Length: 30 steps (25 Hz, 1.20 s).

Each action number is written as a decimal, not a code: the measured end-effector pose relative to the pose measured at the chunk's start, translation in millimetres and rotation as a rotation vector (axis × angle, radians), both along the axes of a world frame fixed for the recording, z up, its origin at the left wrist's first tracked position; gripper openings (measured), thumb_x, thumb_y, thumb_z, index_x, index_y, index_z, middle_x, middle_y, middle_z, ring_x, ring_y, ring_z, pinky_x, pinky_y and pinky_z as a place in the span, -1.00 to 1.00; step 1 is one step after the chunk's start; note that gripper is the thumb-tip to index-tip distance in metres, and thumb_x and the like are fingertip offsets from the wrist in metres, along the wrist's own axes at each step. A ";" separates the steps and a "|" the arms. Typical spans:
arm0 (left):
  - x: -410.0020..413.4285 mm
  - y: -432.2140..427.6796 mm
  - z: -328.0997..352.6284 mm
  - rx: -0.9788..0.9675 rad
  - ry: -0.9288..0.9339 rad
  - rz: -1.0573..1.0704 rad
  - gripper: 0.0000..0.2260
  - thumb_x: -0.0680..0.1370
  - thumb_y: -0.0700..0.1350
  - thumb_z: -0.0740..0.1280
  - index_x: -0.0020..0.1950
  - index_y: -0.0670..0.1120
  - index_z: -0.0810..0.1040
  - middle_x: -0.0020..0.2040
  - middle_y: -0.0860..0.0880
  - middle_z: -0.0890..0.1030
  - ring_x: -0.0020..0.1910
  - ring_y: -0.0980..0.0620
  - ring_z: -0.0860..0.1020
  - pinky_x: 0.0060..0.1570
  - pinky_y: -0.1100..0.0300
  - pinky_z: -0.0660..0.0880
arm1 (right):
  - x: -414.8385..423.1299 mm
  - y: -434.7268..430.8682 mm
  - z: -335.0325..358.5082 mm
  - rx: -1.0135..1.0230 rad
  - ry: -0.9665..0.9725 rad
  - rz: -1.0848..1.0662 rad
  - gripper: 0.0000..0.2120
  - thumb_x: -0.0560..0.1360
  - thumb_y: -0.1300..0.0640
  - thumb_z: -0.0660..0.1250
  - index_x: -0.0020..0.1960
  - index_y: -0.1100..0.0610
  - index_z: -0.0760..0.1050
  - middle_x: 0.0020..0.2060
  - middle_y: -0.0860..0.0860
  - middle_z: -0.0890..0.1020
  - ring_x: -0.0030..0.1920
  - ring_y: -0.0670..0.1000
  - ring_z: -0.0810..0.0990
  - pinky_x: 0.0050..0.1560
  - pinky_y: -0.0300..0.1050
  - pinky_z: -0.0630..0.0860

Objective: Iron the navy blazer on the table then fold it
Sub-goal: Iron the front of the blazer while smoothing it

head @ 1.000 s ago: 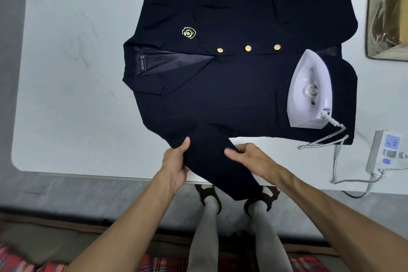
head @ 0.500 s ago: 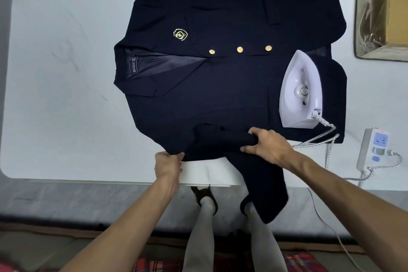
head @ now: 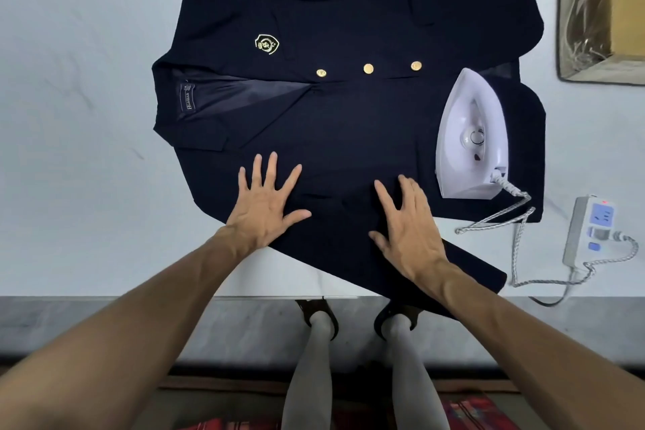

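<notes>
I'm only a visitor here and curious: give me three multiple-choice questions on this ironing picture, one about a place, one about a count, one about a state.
1. Where does the white iron stand?
A. On the navy blazer, toward the person's right
B. On bare table left of the blazer
C. Inside the cardboard box

2. How many gold buttons show on the blazer?
A. Two
B. Three
C. Five

3. How do the left hand and right hand lie?
A. Flat on the fabric, fingers spread
B. Both gripping the iron
C. Both clenched in the air

1 A: it rests on the dark cloth.
2 B: three sit in a row.
3 A: both palms press the blazer.
</notes>
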<state>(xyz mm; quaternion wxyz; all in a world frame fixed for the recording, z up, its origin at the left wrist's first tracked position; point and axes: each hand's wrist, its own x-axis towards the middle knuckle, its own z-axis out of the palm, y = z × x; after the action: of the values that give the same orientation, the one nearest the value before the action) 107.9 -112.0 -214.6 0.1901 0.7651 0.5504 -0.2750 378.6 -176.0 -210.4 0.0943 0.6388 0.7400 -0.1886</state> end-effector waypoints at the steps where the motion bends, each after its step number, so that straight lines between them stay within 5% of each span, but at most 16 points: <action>1: -0.3 -0.6 -1.1 -0.005 0.022 -0.015 -0.18 0.40 0.48 -0.30 0.54 0.09 -0.40 0.57 -0.27 -0.31 0.54 -0.36 -0.26 0.49 -0.32 -0.12 | -2.4 -1.8 -7.2 0.014 -0.037 0.000 -0.22 0.51 -0.06 0.32 0.59 0.08 0.02 0.48 0.36 0.13 0.49 0.34 0.11 0.49 0.18 0.13; 8: 10.9 -1.9 -17.5 0.060 0.043 0.003 -0.12 0.47 0.50 -0.09 0.53 0.03 -0.45 0.53 -0.34 -0.36 0.52 -0.42 -0.29 0.46 -0.34 -0.14 | 2.4 4.1 -31.7 -0.029 -0.059 0.021 -0.32 0.60 0.09 0.16 0.60 0.05 -0.12 0.53 0.33 -0.09 0.54 0.29 -0.14 0.53 0.17 -0.09; 11: 24.6 -5.8 -7.6 0.049 -0.154 -0.006 -0.17 0.58 0.28 0.17 0.59 0.04 -0.32 0.57 -0.31 -0.28 0.55 -0.34 -0.27 0.51 -0.31 -0.13 | -5.2 10.8 -5.5 0.041 0.056 0.007 -0.27 0.43 0.30 0.34 0.55 0.15 0.16 0.51 0.31 0.11 0.52 0.28 0.07 0.52 0.11 0.08; 13: 46.2 -7.1 -1.9 0.066 -0.288 0.001 -0.25 0.59 0.25 0.12 0.61 0.07 -0.25 0.59 -0.27 -0.24 0.57 -0.28 -0.25 0.52 -0.27 -0.14 | 4.1 31.2 31.0 0.258 0.165 0.007 -0.38 0.32 0.36 0.37 0.38 0.20 0.41 0.40 0.26 0.33 0.40 0.26 0.30 0.43 0.06 0.29; 16: 89.1 2.0 -7.3 0.129 -0.292 -0.022 -0.27 0.55 0.39 -0.08 0.60 0.10 -0.25 0.59 -0.27 -0.24 0.57 -0.31 -0.23 0.49 -0.30 -0.17 | 49.3 85.3 75.8 0.410 0.017 -0.346 -0.45 0.40 0.17 0.38 0.37 0.18 0.36 0.33 0.24 0.35 0.30 0.25 0.33 0.26 0.07 0.39; 18: 108.1 10.4 -15.8 0.193 -0.213 -0.092 -0.26 0.52 0.45 -0.16 0.57 0.12 -0.31 0.59 -0.30 -0.22 0.56 -0.36 -0.21 0.48 -0.36 -0.11 | 84.1 115.3 73.6 0.241 -0.044 -0.583 -0.36 0.47 0.06 0.38 0.46 0.16 0.22 0.29 0.24 0.40 0.24 0.27 0.41 0.15 0.11 0.44; 20: 120.6 15.3 -28.3 0.222 -0.151 -0.147 -0.23 0.49 0.48 -0.20 0.56 0.14 -0.35 0.58 -0.32 -0.23 0.54 -0.40 -0.21 0.46 -0.40 -0.07 | 104.3 127.9 62.8 -0.003 0.171 -0.705 -0.41 0.53 0.05 0.29 0.48 0.08 0.15 0.19 0.20 0.52 0.10 0.27 0.53 0.06 0.11 0.51; 22: 127.6 14.6 -38.2 0.256 -0.115 -0.167 -0.21 0.48 0.50 -0.20 0.57 0.13 -0.33 0.57 -0.35 -0.24 0.53 -0.43 -0.22 0.44 -0.42 -0.06 | 112.7 130.3 56.5 -0.040 0.291 -0.724 -0.50 0.54 0.10 0.20 0.46 0.04 0.17 0.09 0.17 0.56 0.02 0.28 0.55 -0.02 0.06 0.49; 25: 135.6 17.8 -45.5 0.299 -0.094 -0.145 -0.19 0.48 0.51 -0.18 0.60 0.11 -0.26 0.56 -0.39 -0.19 0.53 -0.44 -0.19 0.43 -0.44 -0.07 | 126.4 140.8 67.1 0.162 0.154 -0.586 -0.56 0.56 0.15 0.18 0.42 0.09 0.23 -0.01 0.21 0.58 -0.03 0.31 0.50 -0.14 -0.01 0.32; 30: 148.5 38.6 -47.1 0.338 -0.100 -0.113 -0.20 0.49 0.48 -0.17 0.62 0.10 -0.19 0.56 -0.41 -0.15 0.54 -0.45 -0.15 0.41 -0.46 0.00 | 156.7 168.8 95.4 0.251 0.144 -0.473 -0.63 0.53 0.10 0.21 0.33 -0.03 0.34 -0.07 0.18 0.61 -0.09 0.28 0.48 -0.12 0.04 0.42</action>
<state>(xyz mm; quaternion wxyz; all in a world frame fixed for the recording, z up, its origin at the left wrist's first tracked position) 256.3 -73.4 -261.8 0.0703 0.8285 0.5348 -0.1507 535.3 -7.2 -115.0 -0.0852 0.7854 0.5926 -0.1572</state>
